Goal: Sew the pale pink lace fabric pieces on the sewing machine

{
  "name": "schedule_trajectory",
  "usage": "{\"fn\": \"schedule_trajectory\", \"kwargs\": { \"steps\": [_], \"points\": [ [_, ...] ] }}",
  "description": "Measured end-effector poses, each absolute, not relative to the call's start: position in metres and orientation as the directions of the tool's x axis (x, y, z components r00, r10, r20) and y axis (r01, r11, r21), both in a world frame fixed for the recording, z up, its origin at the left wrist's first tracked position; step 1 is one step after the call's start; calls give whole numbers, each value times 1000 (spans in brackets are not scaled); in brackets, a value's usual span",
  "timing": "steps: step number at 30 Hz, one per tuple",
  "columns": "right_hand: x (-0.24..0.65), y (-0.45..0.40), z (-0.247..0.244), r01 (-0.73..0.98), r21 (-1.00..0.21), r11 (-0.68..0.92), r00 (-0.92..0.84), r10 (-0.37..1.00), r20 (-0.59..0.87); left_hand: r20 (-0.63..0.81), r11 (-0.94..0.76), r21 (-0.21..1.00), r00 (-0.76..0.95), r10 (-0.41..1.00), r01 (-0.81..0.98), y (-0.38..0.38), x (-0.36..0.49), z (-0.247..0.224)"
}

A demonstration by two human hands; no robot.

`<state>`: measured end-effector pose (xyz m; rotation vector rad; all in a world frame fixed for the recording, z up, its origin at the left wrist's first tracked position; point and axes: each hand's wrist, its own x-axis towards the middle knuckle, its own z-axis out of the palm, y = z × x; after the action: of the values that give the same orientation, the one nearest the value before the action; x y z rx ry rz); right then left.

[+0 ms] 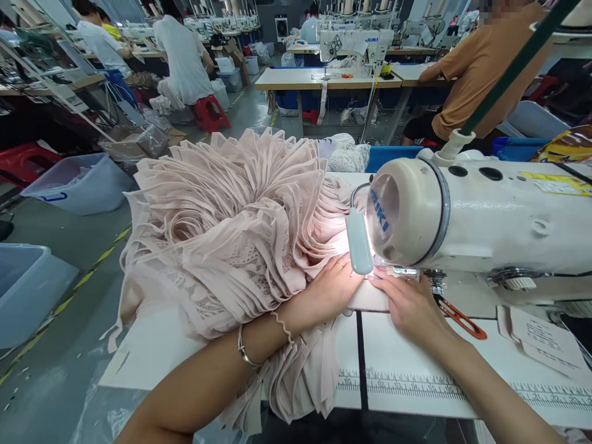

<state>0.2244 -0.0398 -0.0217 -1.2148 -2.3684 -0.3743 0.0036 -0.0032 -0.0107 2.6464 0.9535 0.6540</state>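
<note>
A large heap of pale pink lace-trimmed fabric pieces [231, 246], gathered in many folds, lies on the left of the sewing table and hangs over its front edge. My left hand [335, 283] presses and grips the fabric beside the needle area, its fingertips partly behind the small lamp [359, 242]. Opposite it, my right hand [409, 305] has its fingers close together on the fabric's edge under the head of the white sewing machine [504, 216]. The needle and presser foot are mostly hidden. Both hands nearly meet at the lit spot.
Orange-handled thread snips [462, 317] lie right of my right hand, near paper tags [543, 336]. A printed ruler [416, 385] runs along the table's front. Blue bins [28, 296] stand on the floor at left. Other people sit at machines beyond, one in an orange-brown shirt [494, 68].
</note>
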Motion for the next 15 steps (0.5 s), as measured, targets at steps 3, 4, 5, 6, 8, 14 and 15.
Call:
{"fn": "schedule_trajectory", "kwargs": {
  "steps": [3,4,5,6,8,14,15],
  "points": [
    [226,-37,-25,825,30,564,-503,709,495,334,-732,423,659,674,534,-1,6,-16],
    [226,-36,-26,829,30,558,-501,719,482,334,-723,440,650,683,533,0,7,-17],
    [226,-36,-26,836,30,548,-499,737,456,331,-713,459,643,691,530,1,7,-17],
    [227,-35,-25,846,31,533,-496,763,415,326,-701,481,634,701,527,2,8,-17],
    [227,-35,-23,868,32,495,-481,825,297,308,-667,525,613,728,529,3,8,-15],
    [224,-29,-15,902,9,431,-431,902,8,205,-556,602,562,801,573,6,9,1],
    [224,-28,-14,905,2,425,-425,905,-11,187,-544,600,559,808,586,7,9,5]
  ]
}}
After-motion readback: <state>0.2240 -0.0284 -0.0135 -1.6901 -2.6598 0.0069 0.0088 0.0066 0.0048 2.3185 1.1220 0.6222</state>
